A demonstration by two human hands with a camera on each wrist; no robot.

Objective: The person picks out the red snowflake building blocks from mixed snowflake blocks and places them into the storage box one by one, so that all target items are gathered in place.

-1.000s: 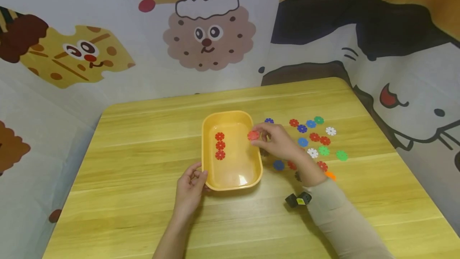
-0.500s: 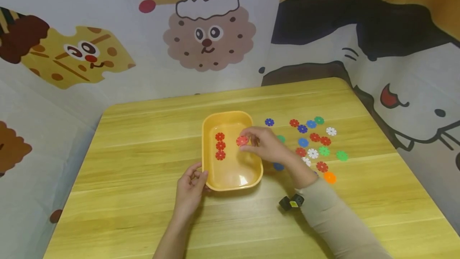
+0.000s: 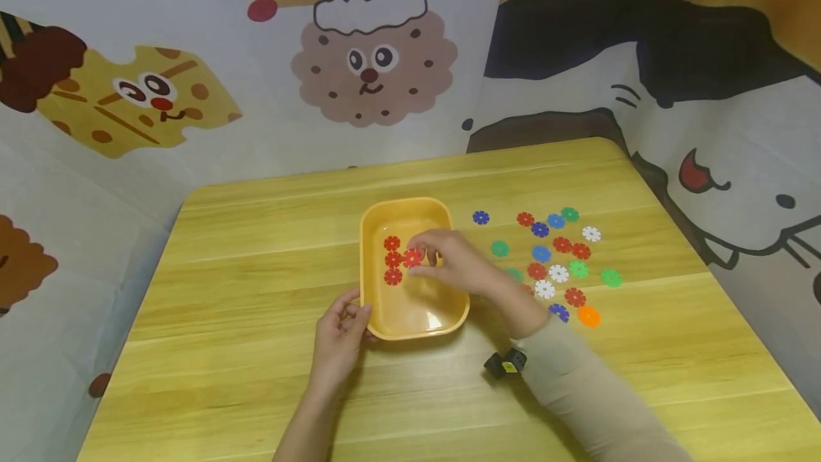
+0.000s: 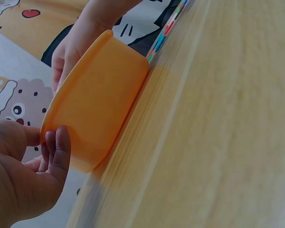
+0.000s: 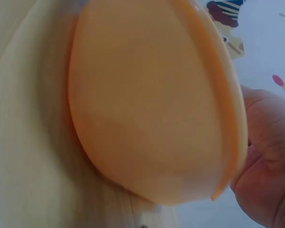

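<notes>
Between the pinching fingers of the right hand [image 3: 452, 261] is a red notched snowflake disc [image 3: 410, 258], just beside three red discs [image 3: 393, 259] lined up in the glossy, round-cornered yellow plastic tray [image 3: 404, 314]. Leftward, the fingers of the left hand [image 3: 340, 330] grip its near corner. Rightward, beyond the raised tray wall, multicoloured discs [image 3: 559, 274] lie scattered on the wood-grained desk [image 3: 256, 255].

Left wrist feed: I see the left hand [image 4: 28, 180] pinching the rim of an orange tray [image 4: 97, 95].
I make out the right hand [image 4: 71, 52] partly hidden behind the rim, coloured pieces [image 4: 164, 35] seen edge-on beyond, and wooden table [image 4: 218, 118] filling my right.
</notes>
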